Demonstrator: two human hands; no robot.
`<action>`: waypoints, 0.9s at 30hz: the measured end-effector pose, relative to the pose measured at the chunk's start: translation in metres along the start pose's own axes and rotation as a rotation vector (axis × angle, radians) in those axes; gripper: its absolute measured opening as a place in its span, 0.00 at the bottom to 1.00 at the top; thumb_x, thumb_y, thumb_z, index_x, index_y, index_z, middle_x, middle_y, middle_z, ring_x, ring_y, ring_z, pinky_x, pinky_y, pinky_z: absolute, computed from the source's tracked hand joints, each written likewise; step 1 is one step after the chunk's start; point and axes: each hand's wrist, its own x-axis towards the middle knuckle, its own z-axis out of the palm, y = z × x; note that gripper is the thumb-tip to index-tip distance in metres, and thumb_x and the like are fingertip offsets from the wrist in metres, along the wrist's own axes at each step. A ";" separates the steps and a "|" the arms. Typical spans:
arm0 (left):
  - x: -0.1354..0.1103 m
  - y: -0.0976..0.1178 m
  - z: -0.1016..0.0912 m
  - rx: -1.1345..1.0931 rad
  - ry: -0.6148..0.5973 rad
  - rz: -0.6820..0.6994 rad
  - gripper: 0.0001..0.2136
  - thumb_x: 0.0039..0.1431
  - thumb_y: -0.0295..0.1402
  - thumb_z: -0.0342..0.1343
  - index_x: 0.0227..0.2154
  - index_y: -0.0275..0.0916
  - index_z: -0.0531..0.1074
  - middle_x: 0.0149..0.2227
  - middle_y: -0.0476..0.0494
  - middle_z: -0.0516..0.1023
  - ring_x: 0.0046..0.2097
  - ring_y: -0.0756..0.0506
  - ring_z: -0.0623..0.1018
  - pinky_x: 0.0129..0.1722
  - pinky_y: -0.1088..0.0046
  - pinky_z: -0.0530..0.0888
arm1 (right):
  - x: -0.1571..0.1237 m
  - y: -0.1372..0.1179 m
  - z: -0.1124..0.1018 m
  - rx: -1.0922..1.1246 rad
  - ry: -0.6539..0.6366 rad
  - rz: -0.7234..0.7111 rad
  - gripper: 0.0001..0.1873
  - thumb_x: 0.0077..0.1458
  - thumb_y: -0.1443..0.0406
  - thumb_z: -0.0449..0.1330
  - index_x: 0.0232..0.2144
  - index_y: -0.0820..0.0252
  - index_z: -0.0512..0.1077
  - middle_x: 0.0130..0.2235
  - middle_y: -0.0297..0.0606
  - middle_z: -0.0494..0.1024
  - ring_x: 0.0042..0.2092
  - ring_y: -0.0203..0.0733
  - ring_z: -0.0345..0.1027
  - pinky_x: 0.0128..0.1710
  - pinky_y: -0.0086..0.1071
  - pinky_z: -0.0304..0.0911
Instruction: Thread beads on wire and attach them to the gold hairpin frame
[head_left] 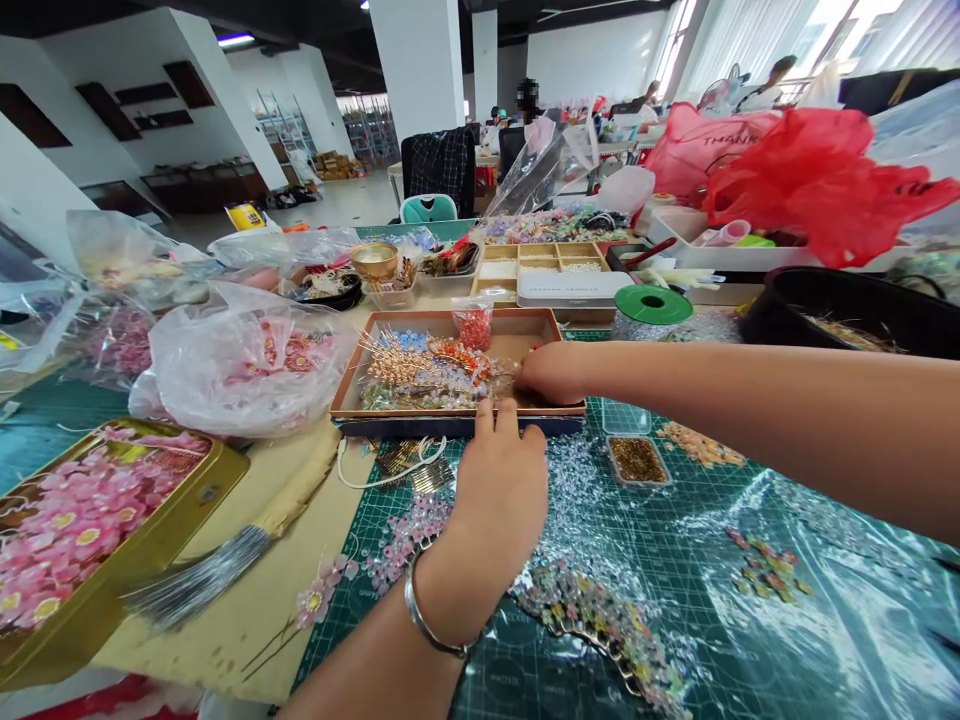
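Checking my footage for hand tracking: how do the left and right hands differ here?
The left hand wears a metal bangle, while the right hand shows none. The left hand's fingertips are at the front rim of the shallow tray, while the right hand lies over the tray's right side. Both are bare.

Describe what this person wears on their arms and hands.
Both arms are bare, with no sleeves or gloves in view. The left hand has a plain, smooth silver bangle around its wrist. The right hand shows no band at its wrist.
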 end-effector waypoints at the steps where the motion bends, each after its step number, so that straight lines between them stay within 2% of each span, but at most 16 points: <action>1: 0.000 0.000 0.000 -0.003 0.006 0.003 0.12 0.66 0.31 0.54 0.46 0.31 0.78 0.60 0.25 0.71 0.65 0.28 0.68 0.63 0.53 0.68 | 0.002 0.000 0.002 0.005 -0.001 0.009 0.16 0.65 0.59 0.61 0.52 0.59 0.72 0.53 0.43 0.75 0.49 0.45 0.73 0.48 0.45 0.72; 7: 0.001 0.000 0.004 -0.015 0.029 0.004 0.12 0.67 0.31 0.52 0.46 0.32 0.77 0.59 0.26 0.72 0.64 0.29 0.68 0.62 0.52 0.69 | 0.013 0.004 0.012 0.079 -0.014 0.046 0.18 0.64 0.59 0.61 0.53 0.60 0.71 0.54 0.43 0.75 0.50 0.47 0.73 0.48 0.47 0.72; 16: 0.001 -0.002 0.005 -0.022 0.011 0.006 0.12 0.66 0.30 0.52 0.46 0.32 0.78 0.60 0.25 0.70 0.64 0.25 0.66 0.59 0.49 0.71 | 0.012 0.006 0.002 0.094 -0.059 0.009 0.19 0.64 0.59 0.62 0.54 0.61 0.71 0.54 0.43 0.75 0.50 0.48 0.73 0.48 0.47 0.72; 22: 0.001 -0.002 0.005 -0.031 0.020 0.007 0.13 0.66 0.31 0.52 0.47 0.32 0.77 0.60 0.26 0.70 0.64 0.26 0.67 0.59 0.49 0.71 | 0.015 0.005 0.004 0.141 -0.002 0.049 0.18 0.65 0.60 0.61 0.54 0.62 0.71 0.54 0.43 0.75 0.49 0.47 0.73 0.48 0.47 0.71; 27: 0.001 -0.001 0.003 -0.022 0.011 0.014 0.12 0.67 0.31 0.52 0.46 0.32 0.77 0.59 0.27 0.71 0.64 0.28 0.67 0.59 0.50 0.72 | 0.024 0.008 0.013 0.188 0.105 0.135 0.17 0.65 0.60 0.61 0.53 0.61 0.71 0.53 0.43 0.75 0.48 0.46 0.74 0.46 0.45 0.72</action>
